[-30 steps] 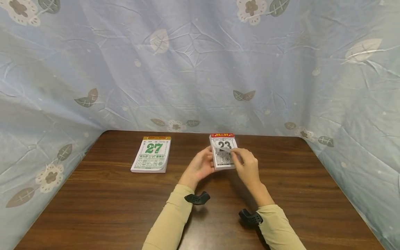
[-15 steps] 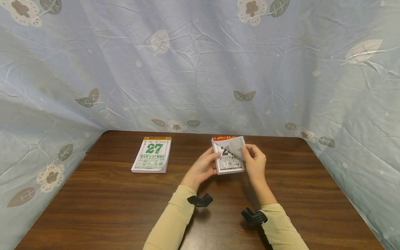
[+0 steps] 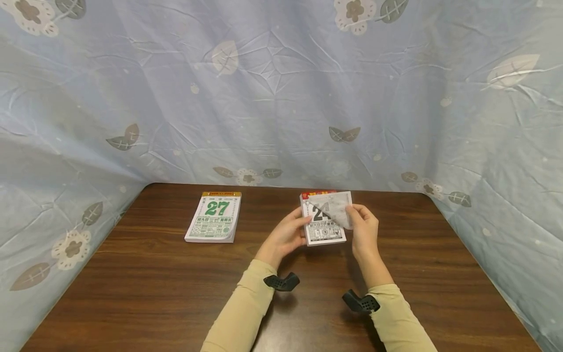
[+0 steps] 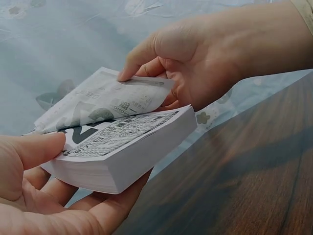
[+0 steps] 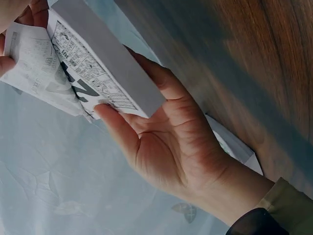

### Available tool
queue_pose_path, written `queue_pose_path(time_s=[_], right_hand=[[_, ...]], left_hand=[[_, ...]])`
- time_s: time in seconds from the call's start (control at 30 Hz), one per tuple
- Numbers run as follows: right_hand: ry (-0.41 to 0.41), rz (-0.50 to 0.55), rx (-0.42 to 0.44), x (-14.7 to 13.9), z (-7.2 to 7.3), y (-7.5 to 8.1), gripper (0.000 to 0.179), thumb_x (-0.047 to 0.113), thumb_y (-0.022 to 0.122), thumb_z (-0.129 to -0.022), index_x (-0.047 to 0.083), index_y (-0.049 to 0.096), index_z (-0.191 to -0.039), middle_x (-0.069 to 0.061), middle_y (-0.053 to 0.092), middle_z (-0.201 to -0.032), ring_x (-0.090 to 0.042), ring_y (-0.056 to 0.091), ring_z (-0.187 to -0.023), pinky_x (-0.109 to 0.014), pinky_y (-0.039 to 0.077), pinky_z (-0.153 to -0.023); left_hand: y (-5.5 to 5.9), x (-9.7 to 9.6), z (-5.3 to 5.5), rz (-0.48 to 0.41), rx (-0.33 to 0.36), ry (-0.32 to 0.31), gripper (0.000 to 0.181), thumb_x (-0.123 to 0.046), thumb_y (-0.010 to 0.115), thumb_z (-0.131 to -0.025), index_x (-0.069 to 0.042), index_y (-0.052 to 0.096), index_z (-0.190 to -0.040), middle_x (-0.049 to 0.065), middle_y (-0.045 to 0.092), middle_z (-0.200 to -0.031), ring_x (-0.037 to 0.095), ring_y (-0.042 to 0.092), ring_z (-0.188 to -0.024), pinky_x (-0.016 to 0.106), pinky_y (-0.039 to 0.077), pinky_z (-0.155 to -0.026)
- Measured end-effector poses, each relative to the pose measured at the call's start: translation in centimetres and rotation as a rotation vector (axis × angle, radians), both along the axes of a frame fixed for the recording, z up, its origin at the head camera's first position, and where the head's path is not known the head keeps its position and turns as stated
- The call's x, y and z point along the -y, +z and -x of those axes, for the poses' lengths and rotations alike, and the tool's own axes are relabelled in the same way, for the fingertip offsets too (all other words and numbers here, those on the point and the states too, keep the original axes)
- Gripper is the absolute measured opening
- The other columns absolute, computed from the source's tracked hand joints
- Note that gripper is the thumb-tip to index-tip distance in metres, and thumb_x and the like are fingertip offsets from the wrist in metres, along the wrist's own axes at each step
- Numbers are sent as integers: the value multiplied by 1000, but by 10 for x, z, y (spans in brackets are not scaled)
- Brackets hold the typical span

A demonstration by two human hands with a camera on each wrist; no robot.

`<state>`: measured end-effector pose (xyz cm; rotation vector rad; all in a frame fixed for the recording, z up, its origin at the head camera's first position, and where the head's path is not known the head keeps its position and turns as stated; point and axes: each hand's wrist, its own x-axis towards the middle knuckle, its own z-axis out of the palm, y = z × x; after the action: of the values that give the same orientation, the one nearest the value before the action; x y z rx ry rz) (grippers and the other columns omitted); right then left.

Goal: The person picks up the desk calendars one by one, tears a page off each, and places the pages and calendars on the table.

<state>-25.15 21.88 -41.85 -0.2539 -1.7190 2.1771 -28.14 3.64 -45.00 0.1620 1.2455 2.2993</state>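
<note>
A thick tear-off calendar [image 3: 325, 232] with a red header and black print is held up over the table. My left hand [image 3: 286, 233] grips its left side, thumb on the front page and fingers beneath the block, as the left wrist view shows. Between thumb and fingers my right hand [image 3: 365, 232] pinches the top sheet [image 4: 129, 93] by its lower corner. That thin sheet is folded up and back toward the upper right, its printed side facing away. A page with a large black 24 [image 3: 321, 213] shows underneath, partly covered by the sheet.
A second tear-off calendar [image 3: 214, 217], with a green 27 and a yellow-red header, lies on the left of the brown wooden table [image 3: 145, 274]. A pale blue patterned curtain [image 3: 272, 98] hangs behind and along both sides.
The right hand has drawn the top sheet from over the 23 page's lower part up and to the right, uncovering the 24. The held calendar has shifted slightly right and tilted.
</note>
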Motion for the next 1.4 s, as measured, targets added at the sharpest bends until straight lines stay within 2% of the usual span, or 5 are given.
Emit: queue_pose_path(time_s=[0.4, 0.7, 1.07, 1.3, 1.4], right_hand=[[-25, 179, -7, 2, 3, -2, 19, 6, 61, -94, 12, 63, -76, 4, 62, -80, -7, 59, -72, -17, 50, -66], [-50, 359, -14, -1, 3, 0, 20, 6, 55, -97, 10, 58, -77, 3, 62, -80, -6, 61, -68, -16, 51, -61], [-138, 380, -59, -4, 3, 2, 16, 8, 57, -97, 9, 59, -81, 1, 60, -89, -9, 59, -81, -17, 50, -68], [-268, 471, -150, -19, 2, 7, 14, 6, 54, -98, 5, 57, -84, -2, 60, -92, -11, 61, -84, -16, 52, -69], [-281, 487, -157, -23, 1, 8, 13, 8, 54, -98, 5, 57, -86, -5, 60, -97, -13, 62, -88, -19, 54, -74]], left_hand=[[1, 0, -1, 3, 15, -20, 50, -9, 47, -101, -19, 38, -149, 5, 68, -107, 21, 68, -97, 43, 55, -80], [1, 3, 1, -39, 29, 10, 48, -8, 44, -102, -18, 38, -148, 5, 67, -106, 20, 67, -95, 43, 55, -80], [3, 0, -2, -8, 37, -21, 50, -8, 46, -101, -19, 37, -149, 5, 68, -104, 20, 68, -94, 41, 55, -79], [0, 9, 3, -23, 56, 63, 47, -8, 46, -102, -19, 40, -147, 5, 68, -107, 21, 68, -96, 41, 55, -80], [0, 12, 4, -15, 54, 76, 46, -9, 46, -102, -19, 41, -147, 5, 67, -108, 21, 67, -96, 41, 55, -81]])
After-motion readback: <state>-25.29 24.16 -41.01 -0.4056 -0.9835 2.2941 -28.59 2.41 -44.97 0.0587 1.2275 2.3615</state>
